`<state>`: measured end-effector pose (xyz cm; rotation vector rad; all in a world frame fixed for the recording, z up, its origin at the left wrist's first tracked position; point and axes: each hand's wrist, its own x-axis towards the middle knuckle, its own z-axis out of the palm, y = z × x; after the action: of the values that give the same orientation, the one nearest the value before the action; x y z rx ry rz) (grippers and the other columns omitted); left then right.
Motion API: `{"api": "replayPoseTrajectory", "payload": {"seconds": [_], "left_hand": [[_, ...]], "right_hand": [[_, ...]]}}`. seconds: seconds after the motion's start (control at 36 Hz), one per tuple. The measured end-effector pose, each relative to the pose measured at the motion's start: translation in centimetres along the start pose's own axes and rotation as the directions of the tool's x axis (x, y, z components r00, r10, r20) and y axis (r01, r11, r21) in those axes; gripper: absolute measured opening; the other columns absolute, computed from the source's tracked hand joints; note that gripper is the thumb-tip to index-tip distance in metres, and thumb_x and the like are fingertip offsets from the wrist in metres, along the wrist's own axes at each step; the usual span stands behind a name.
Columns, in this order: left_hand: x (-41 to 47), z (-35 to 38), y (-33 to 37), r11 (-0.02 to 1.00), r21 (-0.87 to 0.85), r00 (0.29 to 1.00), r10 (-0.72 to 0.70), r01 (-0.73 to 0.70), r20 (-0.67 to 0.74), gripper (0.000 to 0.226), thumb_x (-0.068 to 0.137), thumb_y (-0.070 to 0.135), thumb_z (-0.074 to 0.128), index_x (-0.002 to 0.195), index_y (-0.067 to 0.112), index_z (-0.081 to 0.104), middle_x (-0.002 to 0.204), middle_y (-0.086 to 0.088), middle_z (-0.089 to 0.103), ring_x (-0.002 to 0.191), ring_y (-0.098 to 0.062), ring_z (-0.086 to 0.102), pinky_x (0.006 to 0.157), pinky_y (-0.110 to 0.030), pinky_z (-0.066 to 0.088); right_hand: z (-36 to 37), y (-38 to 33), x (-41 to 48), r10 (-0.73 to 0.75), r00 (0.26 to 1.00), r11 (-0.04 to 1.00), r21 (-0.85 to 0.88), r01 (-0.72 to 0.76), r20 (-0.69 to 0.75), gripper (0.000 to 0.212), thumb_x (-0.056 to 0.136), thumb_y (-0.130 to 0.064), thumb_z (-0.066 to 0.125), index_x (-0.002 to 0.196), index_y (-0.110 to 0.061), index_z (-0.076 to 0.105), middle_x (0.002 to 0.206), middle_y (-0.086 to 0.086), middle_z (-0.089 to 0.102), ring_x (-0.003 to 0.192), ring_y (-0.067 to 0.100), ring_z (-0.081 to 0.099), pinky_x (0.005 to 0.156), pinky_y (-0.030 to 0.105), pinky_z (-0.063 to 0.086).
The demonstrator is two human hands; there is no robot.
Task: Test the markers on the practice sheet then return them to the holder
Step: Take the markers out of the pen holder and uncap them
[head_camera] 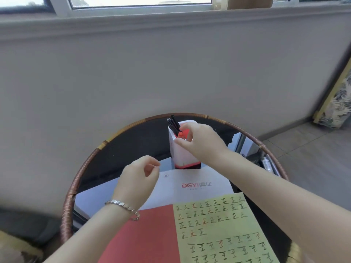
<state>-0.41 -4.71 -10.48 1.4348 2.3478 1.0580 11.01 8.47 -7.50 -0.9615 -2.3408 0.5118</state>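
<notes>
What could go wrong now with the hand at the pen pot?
1. The tall white holder with a red base stands free; the right hand at its top could tip it, and the left hand is not steadying it.
2. The red-capped marker could catch on the black markers crowding the opening and slip out onto the round dark table with a woven rim.

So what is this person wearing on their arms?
Very little. Both arms are bare as far as the picture shows, with no sleeves and no gloves. The left arm has a silver bracelet of small faceted links at the wrist, with a little ring dangling from it. The right arm wears nothing.
</notes>
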Motion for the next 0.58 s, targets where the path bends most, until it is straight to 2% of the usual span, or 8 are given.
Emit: {"api": "replayPoseTrajectory", "payload": {"seconds": [0.08,0.14,0.25,0.33,0.42,0.47,0.58], "left_hand": [[-0.2,-0.3,0.0,1.000,-0.024,1.000,0.001,-0.001,-0.022,0.014,0.087,0.015,0.054,0.089,0.026,0.062,0.078,0.015,0.062,0.075,-0.004,0.059,0.063,-0.018,0.045],[-0.2,-0.4,0.2,0.999,-0.038,0.999,0.015,-0.017,-0.037,0.014,0.087,0.015,0.054,0.092,0.026,0.060,0.079,0.015,0.061,0.077,-0.006,0.059,0.066,-0.020,0.046],[-0.1,-0.4,1.1,0.993,-0.047,0.988,0.103,-0.109,-0.113,0.019,0.084,0.013,0.059,0.102,0.021,0.060,0.074,0.010,0.055,0.071,-0.006,0.054,0.064,-0.021,0.046],[0.1,-0.4,2.5,0.975,-0.135,0.971,0.149,-0.176,-0.188,0.033,0.079,0.013,0.066,0.109,0.025,0.057,0.071,0.003,0.049,0.064,-0.011,0.049,0.061,-0.021,0.046],[0.0,-0.1,4.2,0.920,-0.273,0.949,0.227,-0.282,-0.217,0.044,0.076,0.014,0.069,0.110,0.036,0.051,0.075,0.000,0.050,0.069,-0.012,0.054,0.064,-0.017,0.050],[-0.2,0.3,5.2,0.880,-0.317,0.929,0.291,-0.353,-0.228,0.038,0.078,0.014,0.069,0.103,0.039,0.055,0.078,-0.001,0.052,0.072,-0.012,0.056,0.063,-0.015,0.051],[-0.7,1.3,5.9,0.854,-0.285,0.895,0.376,-0.435,-0.239,0.012,0.078,0.014,0.064,0.087,0.021,0.067,0.078,0.004,0.058,0.075,-0.006,0.059,0.063,-0.011,0.050]], "right_hand": [[0.7,0.2,0.4,0.021,0.999,1.000,-0.009,-0.021,-0.031,0.022,0.089,-0.028,0.055,0.103,-0.015,0.066,0.103,0.002,0.066,0.089,0.019,0.059,0.070,0.029,0.048],[0.5,0.3,0.4,-0.002,0.996,1.000,0.021,0.003,-0.084,0.020,0.089,-0.026,0.055,0.098,-0.015,0.068,0.100,0.003,0.067,0.090,0.020,0.060,0.073,0.033,0.049],[-1.8,-1.1,-0.9,-0.135,0.943,0.982,0.083,0.168,-0.303,0.016,0.085,-0.025,0.062,0.092,-0.012,0.068,0.081,0.003,0.067,0.080,0.019,0.057,0.071,0.030,0.048],[-4.0,-2.3,-2.8,-0.295,0.868,0.945,0.016,0.328,-0.399,0.018,0.083,-0.027,0.062,0.089,-0.011,0.068,0.072,-0.001,0.065,0.071,0.016,0.056,0.066,0.023,0.046],[-4.7,-2.5,-4.4,-0.377,0.840,0.915,-0.016,0.403,-0.391,0.019,0.083,-0.027,0.059,0.088,-0.012,0.069,0.071,-0.013,0.056,0.071,0.006,0.049,0.068,0.018,0.043],[-4.5,-2.1,-5.3,-0.402,0.847,0.907,-0.024,0.420,-0.348,0.018,0.083,-0.027,0.059,0.087,-0.012,0.069,0.072,-0.015,0.053,0.072,0.003,0.046,0.070,0.017,0.042],[-4.1,-1.0,-6.8,-0.347,0.911,0.925,0.081,0.372,-0.221,0.023,0.083,-0.032,0.058,0.099,-0.018,0.067,0.073,-0.012,0.059,0.075,0.003,0.048,0.073,0.015,0.042]]}}
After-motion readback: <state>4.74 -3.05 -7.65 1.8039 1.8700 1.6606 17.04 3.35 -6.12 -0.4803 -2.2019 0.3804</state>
